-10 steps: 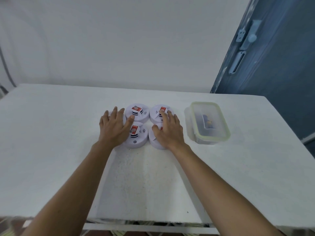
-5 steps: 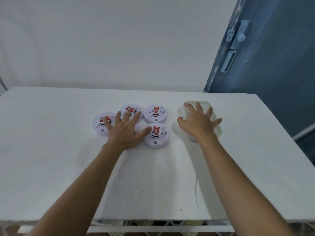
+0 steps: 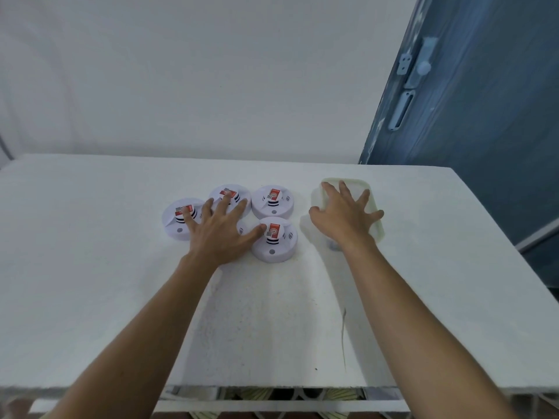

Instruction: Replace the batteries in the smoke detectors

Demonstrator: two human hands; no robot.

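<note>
On the white worktop (image 3: 90, 267) lie 5 round white plastic smoke detectors with red labels, clustered left of centre. The left hand (image 3: 220, 234) lies flat over the cluster, its fingers (image 3: 208, 208) straight, spread wide and gripping nothing. Its fingertips touch the left detector (image 3: 174, 228) and the far-middle detector (image 3: 234, 191), and its thumb touches the label of the near-right detector (image 3: 276, 246). The far-right detector (image 3: 272, 204) lies untouched, and only an edge of the hidden detector (image 3: 242, 230) shows beside the palm. Just right of the cluster, the right hand (image 3: 344, 222) rests palm down on the clear rectangular plastic container with a pale green rim (image 3: 364, 182), fingers (image 3: 344, 190) splayed and straight, curled round nothing. Its contents are hidden. A blue door (image 3: 484, 116) stands at far right.
</note>
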